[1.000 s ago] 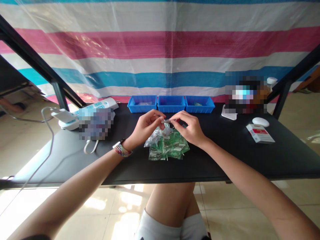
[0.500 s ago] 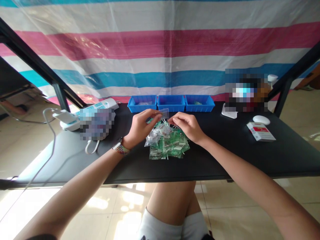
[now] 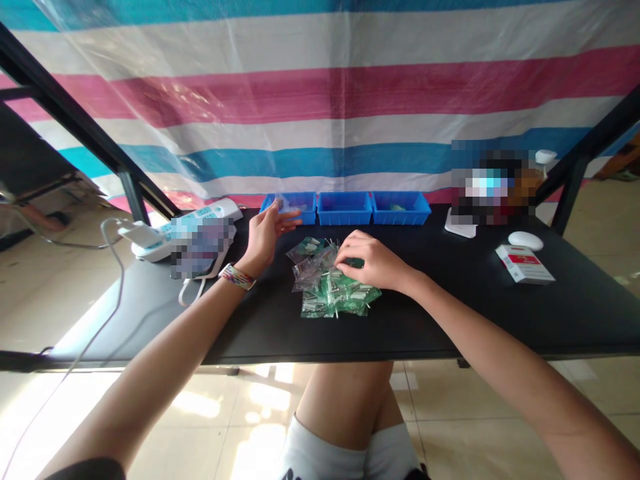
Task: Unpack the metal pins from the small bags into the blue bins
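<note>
My left hand [image 3: 267, 231] is raised at the front of the left blue bin [image 3: 306, 217], its fingers spread. A small clear plastic bag [image 3: 283, 199] shows beside its upper fingertip, over the bin; whether they still touch is unclear. My right hand [image 3: 363, 259] is closed at the upper right of a pile, fingertips pinching a small clear plastic bag [image 3: 327, 260]. Green-tinted bags [image 3: 340, 297] with thin metal and white pieces make up the lower pile. A separate packet [image 3: 307, 248] lies at its upper left.
Blue bins stand in the middle [image 3: 345, 217] and on the right [image 3: 403, 217], the right one with greenish bags. At left are a power strip [image 3: 220, 212] and a blurred device. A white mouse [image 3: 525, 241] and a red-white box [image 3: 525, 265] lie right.
My left hand has moved left and away from me, from above the pile to the left bin, and its fingers have spread. My right hand has come slightly down and left onto the pile.
</note>
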A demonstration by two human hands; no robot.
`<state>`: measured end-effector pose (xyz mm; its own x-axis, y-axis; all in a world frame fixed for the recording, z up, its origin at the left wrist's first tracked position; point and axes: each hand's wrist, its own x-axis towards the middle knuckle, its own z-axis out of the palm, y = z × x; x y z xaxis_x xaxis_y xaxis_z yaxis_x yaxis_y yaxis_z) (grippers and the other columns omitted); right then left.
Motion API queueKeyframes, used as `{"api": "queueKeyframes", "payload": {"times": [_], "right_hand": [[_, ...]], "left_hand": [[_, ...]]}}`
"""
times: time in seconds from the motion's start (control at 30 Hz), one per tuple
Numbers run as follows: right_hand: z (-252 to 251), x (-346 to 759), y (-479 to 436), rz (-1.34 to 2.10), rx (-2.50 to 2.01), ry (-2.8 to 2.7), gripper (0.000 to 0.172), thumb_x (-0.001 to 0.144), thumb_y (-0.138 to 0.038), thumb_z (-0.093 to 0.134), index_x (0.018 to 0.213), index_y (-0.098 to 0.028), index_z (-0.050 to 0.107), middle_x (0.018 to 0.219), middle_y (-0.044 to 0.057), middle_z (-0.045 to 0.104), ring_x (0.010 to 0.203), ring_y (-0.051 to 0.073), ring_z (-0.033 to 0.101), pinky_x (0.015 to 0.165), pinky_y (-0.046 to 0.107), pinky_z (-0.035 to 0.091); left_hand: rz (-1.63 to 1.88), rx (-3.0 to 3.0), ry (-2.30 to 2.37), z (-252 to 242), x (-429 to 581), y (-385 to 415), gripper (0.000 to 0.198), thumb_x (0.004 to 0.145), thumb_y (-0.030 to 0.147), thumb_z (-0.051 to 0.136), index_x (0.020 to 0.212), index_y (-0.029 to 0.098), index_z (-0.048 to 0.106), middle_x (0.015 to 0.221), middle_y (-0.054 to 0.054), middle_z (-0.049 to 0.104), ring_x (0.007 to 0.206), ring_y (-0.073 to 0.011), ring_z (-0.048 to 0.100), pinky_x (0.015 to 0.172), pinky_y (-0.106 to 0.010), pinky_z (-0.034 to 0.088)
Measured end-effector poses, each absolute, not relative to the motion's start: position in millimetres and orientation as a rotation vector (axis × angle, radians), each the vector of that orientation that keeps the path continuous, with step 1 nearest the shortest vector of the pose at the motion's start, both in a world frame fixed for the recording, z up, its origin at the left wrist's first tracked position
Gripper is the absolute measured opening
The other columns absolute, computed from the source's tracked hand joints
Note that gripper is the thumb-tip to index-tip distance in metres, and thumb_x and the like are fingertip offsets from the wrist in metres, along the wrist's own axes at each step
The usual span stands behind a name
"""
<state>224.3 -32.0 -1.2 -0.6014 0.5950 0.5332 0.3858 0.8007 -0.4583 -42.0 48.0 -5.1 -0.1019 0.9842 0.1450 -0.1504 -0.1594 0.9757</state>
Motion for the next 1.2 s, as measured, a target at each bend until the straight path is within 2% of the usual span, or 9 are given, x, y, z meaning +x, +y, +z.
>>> {"api": "queueKeyframes", "payload": {"times": [0.17,0.43,0.67,0.77,0.83,0.9,0.97,1.1,1.2], "right_hand": [[3,224,-30,0.505,-0.756,-2.025,0.015,0.098,-0.021,0.068,0.086,-0.021,0.077,0.091,0.005,0.077,0.088,0.021,0.07,0.086,0.038,0.056],[-1,224,-22,0.909,-0.894,-1.519,0.038,0.094,-0.058,0.074,0.092,-0.02,0.075,0.078,0.004,0.073,0.069,0.019,0.071,0.062,0.031,0.06],[1,223,-20,1.056,-0.867,-1.351,0.048,0.082,-0.066,0.083,0.087,-0.02,0.074,0.085,0.004,0.075,0.065,0.015,0.069,0.058,0.029,0.063],[-2,223,-19,1.183,-0.878,-1.262,0.05,0.077,-0.066,0.088,0.089,-0.019,0.074,0.078,0.002,0.073,0.063,0.015,0.07,0.057,0.029,0.065],[-4,222,-19,1.255,-0.898,-1.261,0.051,0.074,-0.065,0.09,0.089,-0.019,0.074,0.072,0.001,0.071,0.06,0.016,0.069,0.058,0.031,0.066],[-5,220,-20,1.313,-0.898,-1.28,0.052,0.072,-0.064,0.092,0.089,-0.018,0.076,0.07,0.002,0.071,0.059,0.017,0.07,0.058,0.034,0.067],[-4,217,-23,1.361,-0.879,-1.295,0.053,0.07,-0.062,0.094,0.095,-0.018,0.077,0.071,0.002,0.072,0.059,0.019,0.071,0.06,0.036,0.067],[-1,216,-28,1.398,-0.85,-1.359,0.051,0.081,-0.058,0.087,0.114,-0.02,0.077,0.076,0.002,0.075,0.062,0.02,0.073,0.063,0.038,0.067],[1,218,-32,1.268,-0.867,-1.471,0.038,0.096,-0.052,0.071,0.115,-0.02,0.078,0.083,0.004,0.074,0.068,0.019,0.073,0.063,0.035,0.066]], "left_hand": [[1.446,1.187,1.083,-4,-44,46,0.048,0.093,0.04,0.069,0.135,0.017,0.064,0.102,-0.011,0.084,0.08,-0.0213,0.08,0.07,-0.029,0.062],[1.322,1.132,1.202,-1,-49,48,0.041,0.087,0.037,0.073,0.118,0.011,0.066,0.11,-0.02,0.082,0.07,-0.0179,0.076,0.057,-0.025,0.056],[1.432,1.44,1.25,-4,-52,48,0.051,0.083,0.03,0.067,0.131,0.011,0.068,0.094,-0.01,0.08,0.06,-0.013,0.066,0.052,-0.021,0.052],[1.429,1.893,1.201,-3,-42,33,0.048,0.089,0.03,0.068,0.136,0.018,0.07,0.105,-0.008,0.077,0.072,-0.0145,0.07,0.063,-0.024,0.057],[1.379,2.255,1.079,0,-32,19,0.046,0.093,0.031,0.071,0.138,0.022,0.071,0.12,-0.01,0.075,0.094,-0.0194,0.073,0.079,-0.03,0.061],[1.345,2.469,0.889,3,-21,6,0.044,0.095,0.032,0.075,0.137,0.023,0.072,0.135,-0.013,0.071,0.118,-0.0258,0.07,0.094,-0.038,0.061],[1.284,2.578,0.76,6,-13,-4,0.036,0.096,0.033,0.077,0.131,0.025,0.076,0.14,-0.013,0.07,0.126,-0.0276,0.067,0.105,-0.044,0.057],[1.275,2.52,0.699,6,-5,-14,0.012,0.1,0.033,0.075,0.106,0.025,0.082,0.107,-0.008,0.081,0.102,-0.0233,0.073,0.097,-0.041,0.058],[1.303,2.226,0.842,3,-4,-15,0.019,0.099,0.04,0.075,0.1,0.022,0.082,0.095,-0.007,0.081,0.087,-0.021,0.074,0.084,-0.035,0.059]]}}
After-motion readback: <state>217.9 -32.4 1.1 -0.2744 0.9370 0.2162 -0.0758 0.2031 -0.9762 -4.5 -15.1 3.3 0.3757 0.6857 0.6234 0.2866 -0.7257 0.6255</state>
